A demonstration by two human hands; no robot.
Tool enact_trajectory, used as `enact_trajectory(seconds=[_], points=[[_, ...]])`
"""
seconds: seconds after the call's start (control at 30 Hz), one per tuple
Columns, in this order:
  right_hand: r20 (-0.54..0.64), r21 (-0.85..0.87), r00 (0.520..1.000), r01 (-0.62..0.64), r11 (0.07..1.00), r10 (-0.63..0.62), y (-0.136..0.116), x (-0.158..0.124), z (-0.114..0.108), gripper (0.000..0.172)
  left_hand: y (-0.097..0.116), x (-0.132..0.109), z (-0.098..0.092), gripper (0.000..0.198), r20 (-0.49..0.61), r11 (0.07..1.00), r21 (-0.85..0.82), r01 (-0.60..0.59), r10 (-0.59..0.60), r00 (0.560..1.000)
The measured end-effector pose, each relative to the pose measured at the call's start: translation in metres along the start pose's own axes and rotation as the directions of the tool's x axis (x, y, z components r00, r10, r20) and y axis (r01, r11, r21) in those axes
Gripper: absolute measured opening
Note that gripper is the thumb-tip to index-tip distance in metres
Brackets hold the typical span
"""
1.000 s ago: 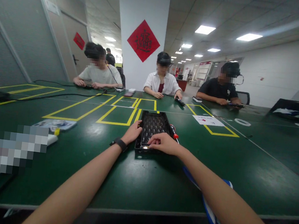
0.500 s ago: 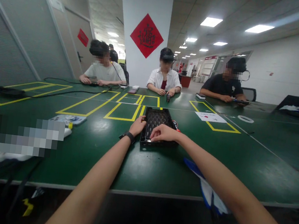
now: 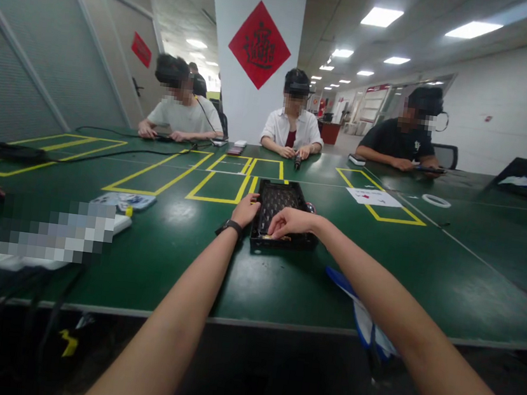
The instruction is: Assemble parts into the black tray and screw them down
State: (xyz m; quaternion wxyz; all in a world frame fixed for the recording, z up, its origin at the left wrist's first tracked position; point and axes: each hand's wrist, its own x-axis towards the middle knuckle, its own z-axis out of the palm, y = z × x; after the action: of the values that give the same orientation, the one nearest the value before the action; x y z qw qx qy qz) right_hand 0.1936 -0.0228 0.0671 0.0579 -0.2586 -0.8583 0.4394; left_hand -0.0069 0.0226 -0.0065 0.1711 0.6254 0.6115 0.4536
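Note:
A black rectangular tray (image 3: 281, 245) with a dark textured floor lies on the green table in front of me. My left hand (image 3: 245, 210) grips its left wall, thumb and fingers at the rim. Over the tray's near part is my right hand (image 3: 289, 222), bent down with its fingertips pinched together close to the inner front left corner. Whatever those fingertips hold is too small and hidden to name. Small pale and yellowish bits show by the fingers inside the front wall. A shiny round object (image 3: 310, 208) sits against the tray's right side, partly behind my wrist.
A blue and white item (image 3: 352, 295) hangs over the table's front edge under my right forearm. Left are a blurred-out white object (image 3: 116, 225), a patterned flat item (image 3: 123, 199) and cables. A paper sheet (image 3: 375, 198) and a white ring (image 3: 436, 201) lie right. Three people sit opposite.
The view has tilted down slightly, so the scene sits higher. My right fingertips have shifted a little along the tray's front left area. My left hand keeps its grip.

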Motion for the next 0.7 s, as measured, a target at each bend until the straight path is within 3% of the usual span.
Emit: enact_trajectory(seconds=[0.23, 0.37, 0.7], points=[[-0.233, -0.016, 0.964, 0.132, 0.991, -0.132, 0.011, -0.013, 0.021, 0.033, 0.001, -0.002, -0.002, 0.049, 0.018, 0.998, 0.003, -0.067, 0.067, 0.998], [-0.282, 0.014, 0.949, 0.151, 0.988, -0.141, 0.011, -0.013, 0.023, 0.036, 0.004, -0.003, -0.004, 0.044, 0.069, 0.995, 0.034, -0.098, 0.095, 0.993], [-0.305, -0.095, 0.938, 0.141, 0.986, -0.163, 0.012, -0.012, 0.024, 0.031, 0.006, -0.006, -0.004, 0.037, 0.071, 0.989, 0.09, -0.118, 0.111, 0.991]])
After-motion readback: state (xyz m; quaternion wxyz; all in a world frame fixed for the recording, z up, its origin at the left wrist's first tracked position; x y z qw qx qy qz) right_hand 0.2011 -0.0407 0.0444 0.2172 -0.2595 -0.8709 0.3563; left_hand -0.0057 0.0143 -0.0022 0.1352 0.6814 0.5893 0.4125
